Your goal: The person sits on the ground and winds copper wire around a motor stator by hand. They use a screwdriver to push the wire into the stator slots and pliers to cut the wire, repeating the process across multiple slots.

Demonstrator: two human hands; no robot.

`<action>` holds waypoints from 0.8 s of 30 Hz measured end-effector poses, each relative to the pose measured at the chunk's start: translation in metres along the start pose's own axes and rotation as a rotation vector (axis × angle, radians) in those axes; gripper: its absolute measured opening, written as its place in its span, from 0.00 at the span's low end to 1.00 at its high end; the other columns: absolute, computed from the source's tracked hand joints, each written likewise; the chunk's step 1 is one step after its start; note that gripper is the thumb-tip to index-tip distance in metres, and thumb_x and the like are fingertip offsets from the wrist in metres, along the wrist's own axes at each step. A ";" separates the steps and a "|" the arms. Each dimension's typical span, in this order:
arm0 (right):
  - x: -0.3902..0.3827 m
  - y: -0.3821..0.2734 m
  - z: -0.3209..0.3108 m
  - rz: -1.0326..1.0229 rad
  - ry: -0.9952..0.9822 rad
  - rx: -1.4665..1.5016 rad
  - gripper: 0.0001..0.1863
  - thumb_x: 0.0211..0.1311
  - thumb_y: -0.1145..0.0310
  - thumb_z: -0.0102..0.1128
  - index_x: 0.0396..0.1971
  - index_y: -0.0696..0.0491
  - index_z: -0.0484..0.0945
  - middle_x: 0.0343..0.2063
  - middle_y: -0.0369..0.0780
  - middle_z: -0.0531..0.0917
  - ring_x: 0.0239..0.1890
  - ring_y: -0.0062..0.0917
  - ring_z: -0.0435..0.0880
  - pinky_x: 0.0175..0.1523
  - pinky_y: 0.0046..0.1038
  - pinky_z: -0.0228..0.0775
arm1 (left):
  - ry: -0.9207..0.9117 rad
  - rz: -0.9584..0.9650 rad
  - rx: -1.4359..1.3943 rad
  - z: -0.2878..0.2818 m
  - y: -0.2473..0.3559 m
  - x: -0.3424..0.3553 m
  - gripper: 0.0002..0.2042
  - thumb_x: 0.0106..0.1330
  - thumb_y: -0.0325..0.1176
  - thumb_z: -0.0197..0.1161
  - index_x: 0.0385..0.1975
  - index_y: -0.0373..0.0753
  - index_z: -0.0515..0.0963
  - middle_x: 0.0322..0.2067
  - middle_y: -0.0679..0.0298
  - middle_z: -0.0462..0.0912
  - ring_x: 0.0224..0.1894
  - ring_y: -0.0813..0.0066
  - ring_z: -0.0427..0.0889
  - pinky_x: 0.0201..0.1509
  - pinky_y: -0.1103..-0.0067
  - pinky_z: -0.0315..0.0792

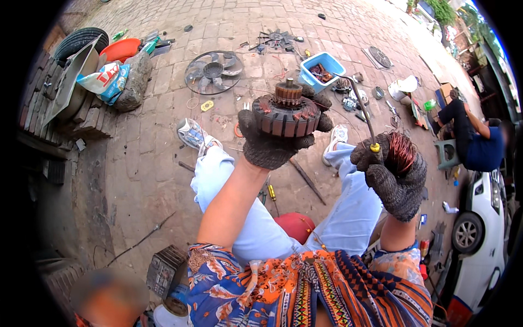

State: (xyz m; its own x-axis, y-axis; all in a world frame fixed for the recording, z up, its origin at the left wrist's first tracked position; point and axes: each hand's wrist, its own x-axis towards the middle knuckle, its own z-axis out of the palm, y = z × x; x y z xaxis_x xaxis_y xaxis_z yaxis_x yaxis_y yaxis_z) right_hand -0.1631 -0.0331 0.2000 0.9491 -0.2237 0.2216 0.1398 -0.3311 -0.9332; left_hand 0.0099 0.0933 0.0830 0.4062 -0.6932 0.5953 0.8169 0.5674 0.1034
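Observation:
My left hand (271, 154), in a dark knitted glove, is closed round a motor armature (286, 121). Its copper commutator points up, and bits of copper winding show on the slotted core. In a matching glove, my right hand (402, 191) grips a thin metal rod with a hooked tip (366, 103) and a yellow collar. A bundle of copper wire (402, 153) is held in the same hand, against the palm. The hooked tip is up and to the right of the armature, apart from it. The rod's lower end is hidden by the glove.
Beyond my hands stand a blue basin (312, 80) of copper scraps and a fan wheel (213, 71). A yellow-handled screwdriver (271, 192) and a dark bar (308, 181) lie between my legs. Another person (482, 144) sits at the right near a white car (482, 250); someone else is at lower left.

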 end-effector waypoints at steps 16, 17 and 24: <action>-0.001 0.004 0.002 0.132 -0.016 -0.044 0.15 0.45 0.75 0.69 0.36 0.61 0.79 0.30 0.39 0.83 0.34 0.19 0.81 0.40 0.23 0.73 | 0.235 0.056 0.027 -0.001 -0.004 -0.007 0.54 0.41 0.75 0.55 0.57 0.30 0.57 0.45 0.40 0.71 0.40 0.52 0.79 0.34 0.67 0.80; -0.001 0.002 0.002 0.141 -0.021 -0.058 0.14 0.45 0.74 0.69 0.35 0.61 0.79 0.29 0.39 0.83 0.33 0.19 0.81 0.40 0.23 0.73 | 0.204 0.053 0.045 -0.001 -0.004 -0.007 0.53 0.41 0.75 0.54 0.56 0.30 0.58 0.45 0.41 0.72 0.39 0.53 0.79 0.34 0.68 0.80; 0.012 -0.010 0.014 0.364 -0.059 0.177 0.13 0.44 0.73 0.69 0.33 0.59 0.81 0.27 0.37 0.83 0.29 0.17 0.80 0.34 0.21 0.73 | 0.060 0.007 0.084 -0.006 -0.003 -0.004 0.47 0.47 0.71 0.51 0.57 0.34 0.60 0.48 0.45 0.70 0.44 0.54 0.74 0.43 0.64 0.72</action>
State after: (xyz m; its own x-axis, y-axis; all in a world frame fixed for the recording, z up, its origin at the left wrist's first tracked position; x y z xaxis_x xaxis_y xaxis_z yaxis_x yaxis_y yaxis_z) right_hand -0.1491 -0.0200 0.2085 0.9595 -0.2423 -0.1436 -0.1664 -0.0761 -0.9831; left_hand 0.0082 0.0918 0.0754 0.4378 -0.7129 0.5478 0.7778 0.6059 0.1670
